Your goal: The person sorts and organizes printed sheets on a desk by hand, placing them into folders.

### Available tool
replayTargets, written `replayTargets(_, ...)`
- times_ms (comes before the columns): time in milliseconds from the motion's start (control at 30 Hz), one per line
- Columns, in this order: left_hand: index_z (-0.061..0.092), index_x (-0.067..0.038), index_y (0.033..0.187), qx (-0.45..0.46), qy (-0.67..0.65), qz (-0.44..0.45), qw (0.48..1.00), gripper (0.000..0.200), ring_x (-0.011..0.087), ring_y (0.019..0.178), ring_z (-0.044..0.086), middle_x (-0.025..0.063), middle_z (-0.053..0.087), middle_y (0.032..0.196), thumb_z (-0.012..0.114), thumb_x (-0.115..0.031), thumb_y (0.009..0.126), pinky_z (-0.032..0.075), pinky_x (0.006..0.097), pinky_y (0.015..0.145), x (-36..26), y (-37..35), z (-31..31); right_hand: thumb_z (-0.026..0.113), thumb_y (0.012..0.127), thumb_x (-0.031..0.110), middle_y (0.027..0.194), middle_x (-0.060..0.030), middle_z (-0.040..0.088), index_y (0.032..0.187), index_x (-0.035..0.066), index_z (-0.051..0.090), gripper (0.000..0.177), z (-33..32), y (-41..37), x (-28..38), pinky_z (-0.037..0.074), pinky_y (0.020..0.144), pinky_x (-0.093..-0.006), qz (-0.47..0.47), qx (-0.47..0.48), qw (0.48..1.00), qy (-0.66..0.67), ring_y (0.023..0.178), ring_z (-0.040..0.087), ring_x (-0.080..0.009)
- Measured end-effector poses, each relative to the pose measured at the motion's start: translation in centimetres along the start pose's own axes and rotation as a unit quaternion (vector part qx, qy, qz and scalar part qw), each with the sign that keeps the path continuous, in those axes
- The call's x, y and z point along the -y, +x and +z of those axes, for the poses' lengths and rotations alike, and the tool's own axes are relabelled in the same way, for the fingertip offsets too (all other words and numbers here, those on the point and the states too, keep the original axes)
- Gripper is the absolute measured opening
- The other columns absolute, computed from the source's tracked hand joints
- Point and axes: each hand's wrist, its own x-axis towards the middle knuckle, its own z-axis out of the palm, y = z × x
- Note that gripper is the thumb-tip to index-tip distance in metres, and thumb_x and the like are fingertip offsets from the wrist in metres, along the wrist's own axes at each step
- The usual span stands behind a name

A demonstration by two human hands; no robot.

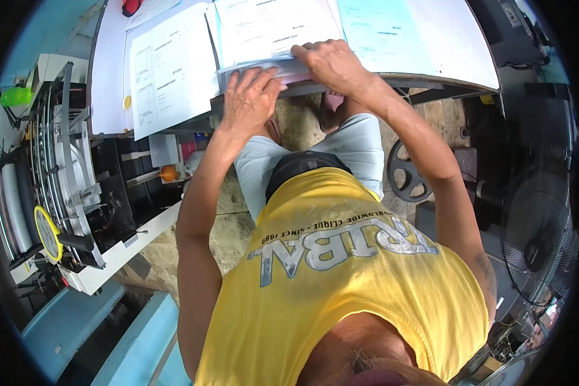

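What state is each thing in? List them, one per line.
Paper stack: flat at the table edge, under both hands.
Left hand: open, fingers spread on the stack's near edge.
Right hand: on the stack's top, grip unclear.
Loose sheet: flat beside the stack.
Fan: upright; spinning cannot be told.

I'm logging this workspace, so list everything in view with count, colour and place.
paper stack: one, white, table's near edge
loose sheets: several, white and pale blue, across the table
table: one, white, top of view
machine: one, white and grey with a yellow disc, left
bottle: one, green, far left
handwheel: one, black, below the table, right
fan: one, black, right
left hand: flat against the stack's edge
right hand: on the stack, fingers bent
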Motion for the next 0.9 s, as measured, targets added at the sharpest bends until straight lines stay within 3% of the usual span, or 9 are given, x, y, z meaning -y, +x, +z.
replayTargets(167,0.077,-0.012,0.100,-0.009,0.042,0.014,0.999,0.015,0.0217,0.100,0.068,-0.0010,0.074,0.106,0.072,-0.016,0.086,0.051,0.0475,0.092,1.3,0.5,-1.4,0.066,0.090,0.015,0.080,-0.0146,0.073,0.115,0.003,0.068,0.027,-1.3,0.3,-1.1,0.058,0.068,-0.0408,-0.023,0.077,0.995,0.057,0.076,0.074,-0.0323)
replayTargets(333,0.077,-0.013,0.100,-0.059,0.108,0.051,0.991,0.017,0.0224,0.104,0.064,-0.0008,0.072,0.109,0.072,-0.015,0.084,0.050,0.0525,0.094,1.2,1.3,-1.6,0.065,0.090,0.017,0.079,-0.0137,0.073,0.112,0.005,0.069,0.025,-1.0,0.4,-0.6,0.058,0.065,-0.0402,-0.046,0.039,0.998,0.004,0.075,0.075,-0.0312)
replayTargets(433,0.077,-0.015,0.104,-0.209,0.140,0.067,0.965,0.020,0.0247,0.105,0.065,0.0011,0.071,0.111,0.077,-0.018,0.084,0.049,0.0501,0.095,-1.5,3.2,-3.2,0.063,0.090,0.018,0.082,-0.0108,0.074,0.114,0.007,0.068,0.027,-1.8,1.9,-0.9,0.058,0.066,-0.0401,-0.030,0.073,0.996,-0.046,0.080,0.075,-0.0296)
replayTargets(500,0.077,-0.014,0.103,-0.189,0.097,0.122,0.969,0.019,0.0259,0.107,0.064,0.0024,0.071,0.112,0.076,-0.022,0.085,0.049,0.0499,0.096,-4.0,3.6,-2.1,0.058,0.092,0.012,0.080,-0.0066,0.074,0.112,0.008,0.068,0.022,-2.8,3.2,-1.7,0.058,0.065,-0.0383,-0.059,0.035,0.993,-0.091,0.081,0.075,-0.0274)
replayTargets(533,0.077,-0.014,0.102,-0.180,0.076,0.148,0.969,0.019,0.0264,0.109,0.064,0.0030,0.071,0.112,0.076,-0.024,0.086,0.048,0.0498,0.097,-5.3,3.9,-1.2,0.057,0.092,0.017,0.080,-0.0072,0.073,0.098,0.012,0.069,0.015,-3.3,4.1,-2.4,0.057,0.061,-0.0379,-0.094,0.003,0.991,-0.094,0.072,0.074,-0.0255)
replayTargets(600,0.075,-0.013,0.106,-0.108,0.041,0.212,0.970,0.022,0.0263,0.113,0.063,0.0051,0.070,0.116,0.072,-0.027,0.088,0.047,0.0502,0.098,-8.2,5.8,1.3,0.058,0.091,0.014,0.091,-0.0072,0.075,0.105,0.011,0.069,0.018,-5.6,5.9,-3.9,0.058,0.069,-0.0382,-0.153,0.040,0.975,-0.157,0.082,0.075,-0.0250)
replayTargets(700,0.065,-0.005,0.125,-0.030,0.033,0.180,0.983,0.042,0.0293,0.130,0.054,0.0115,0.063,0.135,0.068,-0.030,0.091,0.042,0.0568,0.103,-10.7,9.5,5.4,0.057,0.089,0.019,0.077,-0.0085,0.065,0.087,0.008,0.064,0.014,-9.5,6.5,-6.2,0.056,0.068,-0.0393,-0.228,-0.039,0.959,-0.164,0.077,0.070,-0.0263)
replayTargets(800,0.065,-0.003,0.121,-0.020,0.080,0.150,0.985,0.039,0.0290,0.126,0.056,0.0125,0.064,0.131,0.067,-0.027,0.090,0.042,0.0586,0.102,-10.9,10.7,9.2,0.060,0.087,0.016,0.079,-0.0111,0.066,0.099,0.007,0.063,0.016,-11.9,3.6,-9.3,0.057,0.069,-0.0408,-0.212,-0.011,0.965,-0.155,0.077,0.070,-0.0284)
replayTargets(900,0.067,-0.002,0.116,0.005,0.078,0.163,0.984,0.035,0.0271,0.118,0.059,0.0114,0.065,0.124,0.066,-0.022,0.088,0.045,0.0582,0.098,-11.4,10.4,10.0,0.060,0.090,0.012,0.108,-0.0082,0.075,0.117,0.011,0.068,0.028,-9.6,-2.8,-14.2,0.059,0.080,-0.0373,-0.150,-0.033,0.961,-0.231,0.098,0.074,-0.0254)
